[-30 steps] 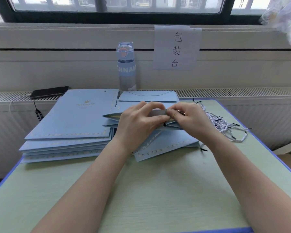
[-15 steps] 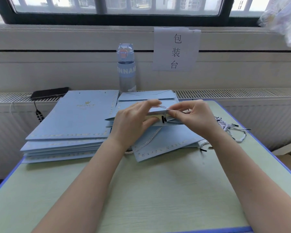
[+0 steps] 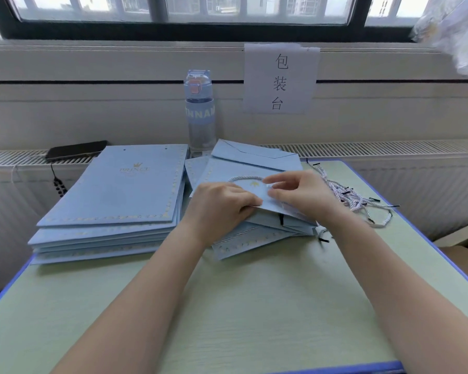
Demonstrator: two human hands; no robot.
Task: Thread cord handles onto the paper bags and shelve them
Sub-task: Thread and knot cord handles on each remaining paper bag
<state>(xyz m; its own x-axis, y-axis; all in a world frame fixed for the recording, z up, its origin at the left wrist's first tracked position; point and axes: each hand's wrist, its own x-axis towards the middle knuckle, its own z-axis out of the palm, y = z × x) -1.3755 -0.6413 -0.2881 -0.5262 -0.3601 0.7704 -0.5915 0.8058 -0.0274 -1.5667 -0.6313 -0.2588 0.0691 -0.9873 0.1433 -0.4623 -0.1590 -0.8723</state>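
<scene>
A light blue paper bag (image 3: 227, 168) lies folded flat in the middle of the table, its top edge toward me. A white cord handle (image 3: 245, 178) loops across its upper face. My left hand (image 3: 219, 209) grips the bag's near edge, thumb on top. My right hand (image 3: 300, 194) pinches the cord's end against the bag near that edge. Beneath it lies another flat bag (image 3: 243, 238) with a cord. A stack of flat blue bags (image 3: 114, 201) sits to the left. Loose white cords with black tips (image 3: 357, 203) lie in a pile to the right.
A clear water bottle (image 3: 200, 114) stands behind the bags against the wall. A black phone (image 3: 76, 151) lies on the radiator ledge at the left. A paper sign (image 3: 280, 78) is taped to the wall. The green table (image 3: 241, 306) has a blue rim.
The bag was held open and raised between both hands; now it lies flatter, with its top panel turned down and the cord loop showing on it. Both hands have dropped slightly.
</scene>
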